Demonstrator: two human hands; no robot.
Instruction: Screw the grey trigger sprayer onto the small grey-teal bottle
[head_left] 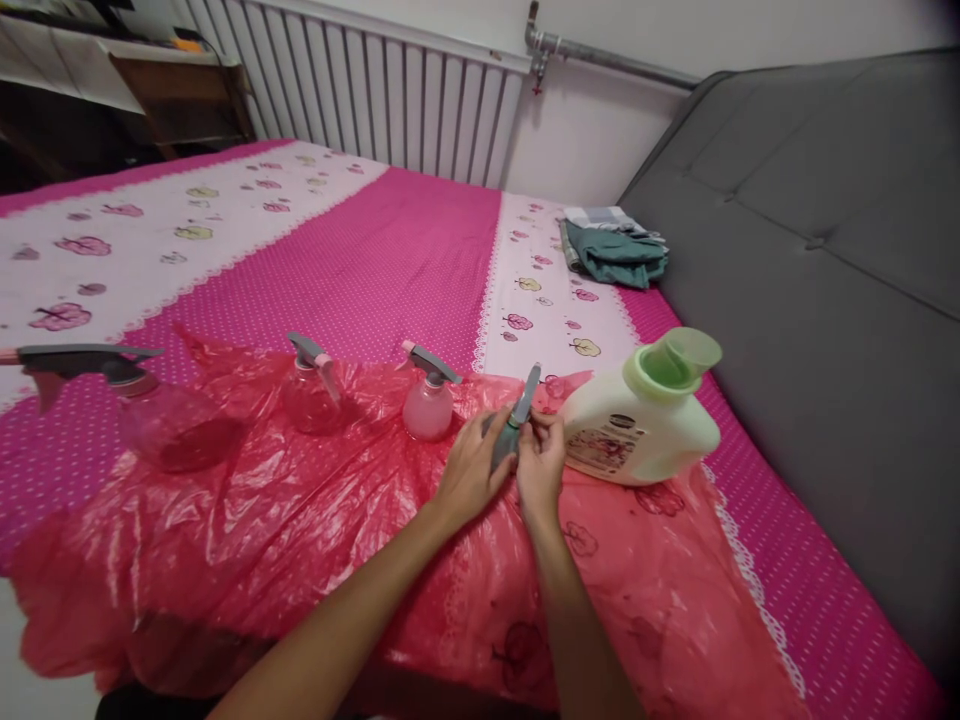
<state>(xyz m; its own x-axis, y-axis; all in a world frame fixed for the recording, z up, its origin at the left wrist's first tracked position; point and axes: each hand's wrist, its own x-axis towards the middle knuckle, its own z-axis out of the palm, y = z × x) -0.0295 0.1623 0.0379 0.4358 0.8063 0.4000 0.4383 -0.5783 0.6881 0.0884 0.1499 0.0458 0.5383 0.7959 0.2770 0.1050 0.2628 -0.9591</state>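
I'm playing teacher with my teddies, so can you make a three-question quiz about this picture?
1. True or false: the left hand and right hand both touch the small grey-topped spray bottle.
2. Fill in: three other grey-topped plastic spray bottles stand on a shiny ____ plastic sheet.
3. Which hand is nearer the big pale-green plastic jug with the green cap?

Key: 1 true; 2 red; 3 right hand.

Both hands (471, 468) on a grey-topped spray bottle (505, 447) — pale jug (641, 432) beside, red plastic (300, 540) beneath.
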